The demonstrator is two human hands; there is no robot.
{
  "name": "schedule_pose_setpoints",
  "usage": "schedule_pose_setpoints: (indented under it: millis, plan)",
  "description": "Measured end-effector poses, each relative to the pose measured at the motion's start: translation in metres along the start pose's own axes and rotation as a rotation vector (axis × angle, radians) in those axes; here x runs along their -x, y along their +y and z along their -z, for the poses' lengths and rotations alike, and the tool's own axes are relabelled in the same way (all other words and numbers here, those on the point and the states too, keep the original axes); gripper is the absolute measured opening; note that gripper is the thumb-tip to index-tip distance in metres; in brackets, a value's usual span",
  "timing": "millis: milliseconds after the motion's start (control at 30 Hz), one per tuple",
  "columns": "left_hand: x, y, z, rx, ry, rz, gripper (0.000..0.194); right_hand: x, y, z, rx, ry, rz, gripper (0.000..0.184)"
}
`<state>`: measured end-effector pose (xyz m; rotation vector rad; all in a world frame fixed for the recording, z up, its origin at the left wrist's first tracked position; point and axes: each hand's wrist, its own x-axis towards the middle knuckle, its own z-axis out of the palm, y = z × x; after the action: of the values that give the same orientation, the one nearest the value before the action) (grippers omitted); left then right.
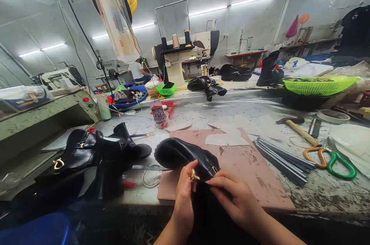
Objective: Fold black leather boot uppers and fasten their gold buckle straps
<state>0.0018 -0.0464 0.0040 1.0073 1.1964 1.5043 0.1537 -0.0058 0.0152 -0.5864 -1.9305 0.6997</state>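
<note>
A black leather boot (pixel 185 152) lies in front of me, its toe to the left on a pinkish-brown board (pixel 257 171) and its shaft towards me. Above the boot my left hand (pixel 185 195) pinches a gold buckle (pixel 194 176) between thumb and fingers. My right hand (pixel 234 193) is closed just right of it, its fingertips on a thin dark strap that runs to the buckle. Another gold fitting (pixel 214 169) shows on the boot beside the right knuckles. The lower shaft is dark and partly hidden by my hands.
More black boots (pixel 83 152) are piled at the left. To the right lie striped strips (pixel 283 160), scissors (pixel 342 166) and a hammer (pixel 302 131). A phone (pixel 157 112) stands behind the board, and a sewing machine (pixel 182 59) is at the back. A green basket (pixel 320 86) sits far right.
</note>
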Motion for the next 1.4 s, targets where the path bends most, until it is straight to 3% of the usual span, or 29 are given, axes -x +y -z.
schedule_pose_setpoints:
  millis: [100,300,433,533,700,833,933,1033,1133,1233,1333,1400]
  plan:
    - [-0.001,0.003,0.000,-0.035,-0.033,-0.057,0.044,0.001,-0.001,0.000,0.008,0.019,0.021,0.020]
    - [0.004,0.005,-0.001,-0.353,-0.277,-0.252,0.037,-0.002,-0.005,-0.001,-0.021,0.046,-0.039,0.024]
    - [0.007,0.000,-0.005,-0.276,-0.128,-0.229,0.036,0.000,-0.005,-0.001,-0.073,0.138,-0.125,0.031]
    - [0.006,0.004,-0.009,-0.261,-0.183,-0.223,0.018,0.000,-0.008,0.004,-0.071,0.082,-0.098,0.031]
    - [0.001,0.018,-0.014,-0.277,-0.215,-0.217,0.013,0.000,-0.011,0.007,0.010,-0.060,-0.097,0.027]
    - [0.000,0.020,-0.018,-0.282,-0.207,-0.084,0.009,0.005,-0.009,0.005,0.100,0.018,-0.124,0.013]
    - [0.002,0.020,-0.022,-0.479,-0.247,-0.098,0.005,0.003,-0.013,0.008,0.175,0.085,-0.032,0.012]
    - [0.003,0.023,-0.025,-0.775,-0.303,-0.228,0.013,-0.002,-0.022,0.012,-0.009,-0.075,0.110,0.019]
    - [0.002,0.030,-0.024,-1.040,-0.348,-0.325,0.013,-0.002,-0.028,0.015,-0.188,-0.165,0.135,0.017]
    - [0.002,0.037,-0.021,-1.167,-0.347,-0.275,0.016,0.002,-0.028,0.016,-0.183,-0.123,0.052,0.004]
    - [0.004,0.039,-0.018,-1.175,-0.375,-0.189,0.016,0.005,-0.025,0.017,-0.119,-0.100,0.044,0.008]
    - [0.004,0.040,-0.018,-1.119,-0.385,-0.145,0.013,0.004,-0.022,0.019,-0.093,-0.101,0.088,0.023]
